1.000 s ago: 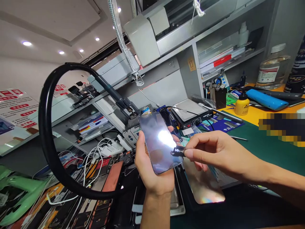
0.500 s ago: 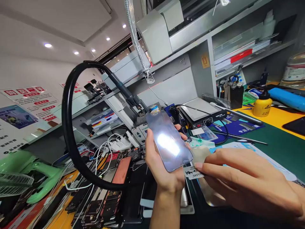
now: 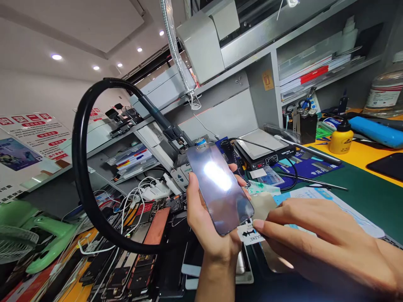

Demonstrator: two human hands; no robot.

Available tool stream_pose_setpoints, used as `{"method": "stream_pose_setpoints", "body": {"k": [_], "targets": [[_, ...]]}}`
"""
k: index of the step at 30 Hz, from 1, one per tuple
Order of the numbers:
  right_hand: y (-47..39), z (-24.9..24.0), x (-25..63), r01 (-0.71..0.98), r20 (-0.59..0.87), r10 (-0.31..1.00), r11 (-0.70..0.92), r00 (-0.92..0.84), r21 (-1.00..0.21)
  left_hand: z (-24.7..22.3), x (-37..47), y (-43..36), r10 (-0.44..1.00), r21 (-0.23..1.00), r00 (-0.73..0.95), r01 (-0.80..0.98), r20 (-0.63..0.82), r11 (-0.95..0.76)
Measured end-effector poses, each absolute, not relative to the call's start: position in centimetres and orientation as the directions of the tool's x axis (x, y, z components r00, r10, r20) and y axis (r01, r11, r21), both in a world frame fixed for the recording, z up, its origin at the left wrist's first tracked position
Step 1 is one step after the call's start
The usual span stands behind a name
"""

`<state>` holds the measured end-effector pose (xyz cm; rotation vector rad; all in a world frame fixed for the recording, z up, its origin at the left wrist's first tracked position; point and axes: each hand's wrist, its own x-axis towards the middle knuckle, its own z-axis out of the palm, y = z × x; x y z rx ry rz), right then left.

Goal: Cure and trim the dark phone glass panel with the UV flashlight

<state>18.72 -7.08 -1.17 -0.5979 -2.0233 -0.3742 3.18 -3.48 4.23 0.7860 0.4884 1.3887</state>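
My left hand (image 3: 204, 226) is closed around a smartphone (image 3: 217, 201), thumb on its left edge and fingertips on its right. The dark screen is tilted up toward me, with a bright glare across it. Between the thumb and fingers of my right hand (image 3: 324, 239) is a thin card (image 3: 247, 235) with black print and a cut-out. The card lies close to the phone's lower right corner; I cannot tell whether they touch. Under my right hand shows a shiny flat silver-beige piece (image 3: 273, 258), partly hidden.
Left stand many stacked phone parts (image 3: 141, 260), white cables and a green fan (image 3: 53, 235). A black flexible arm (image 3: 78, 167) arches over them. Behind are a hot plate (image 3: 261, 144) and a yellow bottle (image 3: 341, 138). A green mat (image 3: 355, 180) covers the bench.
The whole view has shifted slightly left. The phone has tilted a little, moving its glare up the screen. The printed card shows more clearly, still at the phone's lower corner.
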Motion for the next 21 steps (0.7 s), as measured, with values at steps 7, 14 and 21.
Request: {"method": "stream_pose_setpoints", "body": {"k": [7,14,21], "targets": [[-7.3,-1.2,19.4,0.536,0.826,0.294,0.844,-0.480,0.011,4.3,3.3,-3.7,0.981,0.749,0.143,-0.663,0.133,-0.005],[-7.5,-1.3,19.6,0.538,0.796,0.305,0.842,-0.522,0.030,4.4,3.3,-3.7,0.979,0.746,0.149,-0.666,0.139,-0.005],[-7.0,-1.8,18.5,0.552,0.886,0.250,0.834,-0.391,0.009,4.3,3.2,-3.7,0.979,0.751,0.161,-0.661,0.123,0.014]]}}
